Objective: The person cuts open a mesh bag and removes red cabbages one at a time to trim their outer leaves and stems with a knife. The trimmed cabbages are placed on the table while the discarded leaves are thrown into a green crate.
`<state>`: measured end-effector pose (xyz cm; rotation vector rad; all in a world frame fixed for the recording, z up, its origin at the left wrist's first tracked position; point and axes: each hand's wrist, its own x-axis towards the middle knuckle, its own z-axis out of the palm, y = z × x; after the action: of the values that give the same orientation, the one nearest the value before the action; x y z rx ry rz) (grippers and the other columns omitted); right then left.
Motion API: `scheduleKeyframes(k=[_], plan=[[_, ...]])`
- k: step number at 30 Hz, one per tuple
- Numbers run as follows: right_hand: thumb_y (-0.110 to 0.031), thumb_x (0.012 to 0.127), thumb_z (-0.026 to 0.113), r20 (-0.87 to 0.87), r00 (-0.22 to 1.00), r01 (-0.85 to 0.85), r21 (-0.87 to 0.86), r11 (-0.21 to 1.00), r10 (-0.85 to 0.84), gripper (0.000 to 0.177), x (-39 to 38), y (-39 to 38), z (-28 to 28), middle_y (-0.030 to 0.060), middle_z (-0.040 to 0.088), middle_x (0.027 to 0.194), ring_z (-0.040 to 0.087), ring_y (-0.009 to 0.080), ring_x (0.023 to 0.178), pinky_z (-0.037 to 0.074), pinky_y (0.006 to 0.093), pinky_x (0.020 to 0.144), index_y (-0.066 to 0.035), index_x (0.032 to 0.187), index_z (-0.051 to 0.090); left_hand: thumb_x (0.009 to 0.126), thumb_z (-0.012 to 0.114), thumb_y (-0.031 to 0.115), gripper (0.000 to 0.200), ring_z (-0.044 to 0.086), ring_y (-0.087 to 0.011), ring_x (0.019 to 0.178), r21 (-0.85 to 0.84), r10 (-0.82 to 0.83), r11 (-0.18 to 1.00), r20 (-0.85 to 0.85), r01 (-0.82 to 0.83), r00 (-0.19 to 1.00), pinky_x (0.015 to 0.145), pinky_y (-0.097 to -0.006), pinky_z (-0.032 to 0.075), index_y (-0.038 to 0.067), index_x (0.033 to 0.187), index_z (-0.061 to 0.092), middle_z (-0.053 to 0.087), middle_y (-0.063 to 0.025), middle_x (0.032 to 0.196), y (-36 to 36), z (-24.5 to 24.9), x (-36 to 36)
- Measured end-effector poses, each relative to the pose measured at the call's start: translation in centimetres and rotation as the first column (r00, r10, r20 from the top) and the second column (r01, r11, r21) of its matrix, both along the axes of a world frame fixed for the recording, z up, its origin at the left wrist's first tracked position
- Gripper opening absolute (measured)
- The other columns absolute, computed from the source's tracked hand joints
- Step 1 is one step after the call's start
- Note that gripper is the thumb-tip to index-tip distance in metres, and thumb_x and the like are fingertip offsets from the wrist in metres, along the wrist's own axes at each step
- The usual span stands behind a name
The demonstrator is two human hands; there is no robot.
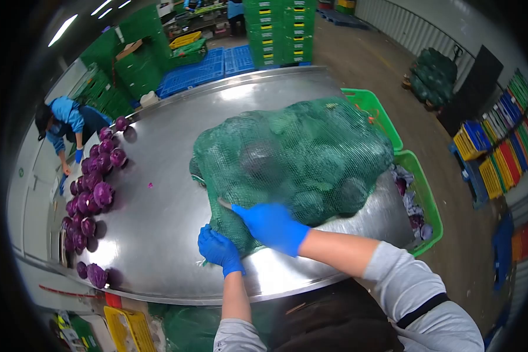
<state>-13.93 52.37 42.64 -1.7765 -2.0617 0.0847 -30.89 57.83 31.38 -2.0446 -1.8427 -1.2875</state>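
Note:
A large green mesh bag (299, 155) full of round cabbages lies on the steel table (164, 234) in front of me. My left hand (219, 249), in a blue glove, is closed around the gathered near-left end of the bag. My right hand (273, 227), also blue-gloved and blurred, is closed on a small knife (224, 204). Only the knife's short blade shows, pointing left against the netting; its handle is hidden in my fist. Along the table's left side sit several trimmed purple cabbages (103, 193).
Green crates stand at the table's right edge; the nearer crate (433, 205) holds purple and pale leaves. A co-worker (70, 123) bends beyond the left edge. Stacked green crates (278, 32) and blue pallets (193, 71) stand behind. A yellow crate (126, 328) is below at left.

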Motion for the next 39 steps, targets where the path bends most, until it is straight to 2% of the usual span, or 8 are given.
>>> scheduleKeyframes(k=[7, 12, 14, 17, 20, 30, 34, 39], plan=[[-0.035, 0.074, 0.062, 0.097, 0.984, 0.164, -0.210, 0.964, -0.146, 0.066, 4.8, -3.3, -0.3, 0.0063, 0.061, 0.068, 0.062, 0.0255, 0.060, 0.049, 0.0374, 0.050, -0.018, 0.134, 0.041, 0.085, 0.045, 0.015, 0.027, 0.057, -0.0336, 0.090, -0.045, 0.021, 0.999, -0.027, -0.023, 0.999, 0.078, -0.0435, 0.044, 0.000, 0.100, 0.060, 0.062, -0.0163, 0.098, -0.2, -0.2, 0.2], [-0.024, 0.083, 0.054, 0.164, 0.970, 0.182, -0.009, 0.983, -0.178, 0.054, 4.9, -3.2, -2.1, 0.0063, 0.062, 0.070, 0.062, 0.0244, 0.059, 0.049, 0.0380, 0.048, -0.026, 0.135, 0.040, 0.085, 0.046, 0.015, 0.026, 0.057, -0.0325, 0.094, -0.082, 0.023, 0.996, -0.003, -0.023, 1.000, 0.081, -0.0425, 0.044, 0.001, 0.102, 0.060, 0.062, -0.0154, 0.101, -0.1, -0.4, -0.2], [-0.018, 0.087, 0.049, -0.218, 0.973, 0.082, 0.012, 0.997, -0.077, 0.049, 9.2, -7.6, 0.3, 0.0078, 0.063, 0.072, 0.061, 0.0241, 0.057, 0.048, 0.0389, 0.048, -0.027, 0.134, 0.042, 0.085, 0.046, 0.014, 0.026, 0.057, -0.0322, 0.095, -0.110, 0.012, 0.994, 0.008, -0.011, 1.000, 0.082, -0.0421, 0.044, 0.002, 0.102, 0.061, 0.062, -0.0151, 0.101, -0.3, -0.3, -0.3], [-0.022, 0.087, 0.051, 0.313, 0.865, 0.464, -0.201, 0.862, -0.393, 0.046, 13.0, -11.9, 3.7, 0.0093, 0.063, 0.073, 0.061, 0.0276, 0.057, 0.047, 0.0417, 0.049, -0.029, 0.132, 0.045, 0.086, 0.046, 0.014, 0.026, 0.057, -0.0320, 0.096, -0.122, 0.017, 0.992, 0.015, -0.015, 1.000, 0.083, -0.0416, 0.044, 0.002, 0.104, 0.060, 0.062, -0.0153, 0.103, -0.4, -0.5, 0.1], [-0.025, 0.086, 0.053, 0.085, 0.938, 0.333, 0.054, 0.941, -0.336, 0.046, 12.5, -12.0, 2.2, 0.0091, 0.062, 0.069, 0.059, 0.0287, 0.054, 0.046, 0.0408, 0.046, -0.030, 0.131, 0.045, 0.089, 0.046, 0.016, 0.026, 0.056, -0.0318, 0.095, -0.078, -0.009, 0.997, 0.013, 0.010, 1.000, 0.082, -0.0415, 0.044, 0.002, 0.106, 0.060, 0.061, -0.0151, 0.104, 0.0, -1.1, -0.3], [-0.030, 0.088, 0.053, 0.182, 0.883, 0.445, -0.036, 0.895, -0.432, 0.045, 16.7, -17.7, 3.6, 0.0099, 0.060, 0.070, 0.059, 0.0266, 0.054, 0.044, 0.0398, 0.045, -0.032, 0.132, 0.045, 0.089, 0.048, 0.016, 0.031, 0.051, -0.0332, 0.110, -0.159, -0.132, 0.975, 0.137, 0.153, 0.982, 0.095, -0.0404, 0.038, 0.001, 0.116, 0.055, 0.055, -0.0186, 0.116, 0.6, 0.1, 0.3], [-0.030, 0.088, 0.051, 0.109, 0.950, 0.300, -0.055, 0.952, -0.293, 0.046, 16.9, -16.7, 3.5, 0.0093, 0.060, 0.072, 0.060, 0.0276, 0.056, 0.046, 0.0396, 0.046, -0.031, 0.133, 0.043, 0.079, 0.060, 0.014, 0.052, 0.031, -0.0381, 0.130, 0.039, -0.712, 0.698, -0.061, 0.715, 0.699, 0.108, -0.0474, 0.022, 0.004, 0.128, 0.046, 0.042, -0.0186, 0.135, -1.4, 11.6, 11.2], [-0.027, 0.086, 0.052, 0.099, 0.992, 0.073, 0.014, 0.997, -0.074, 0.051, 19.4, -13.0, 2.5, 0.0086, 0.060, 0.071, 0.059, 0.0281, 0.055, 0.047, 0.0394, 0.047, -0.033, 0.135, 0.039, 0.077, 0.058, 0.014, 0.057, 0.033, -0.0375, 0.129, -0.135, -0.644, 0.642, -0.629, 0.755, 0.435, 0.106, -0.0503, 0.024, 0.014, 0.133, 0.044, 0.043, -0.0165, 0.136, 1.0, 13.7, 23.7]])
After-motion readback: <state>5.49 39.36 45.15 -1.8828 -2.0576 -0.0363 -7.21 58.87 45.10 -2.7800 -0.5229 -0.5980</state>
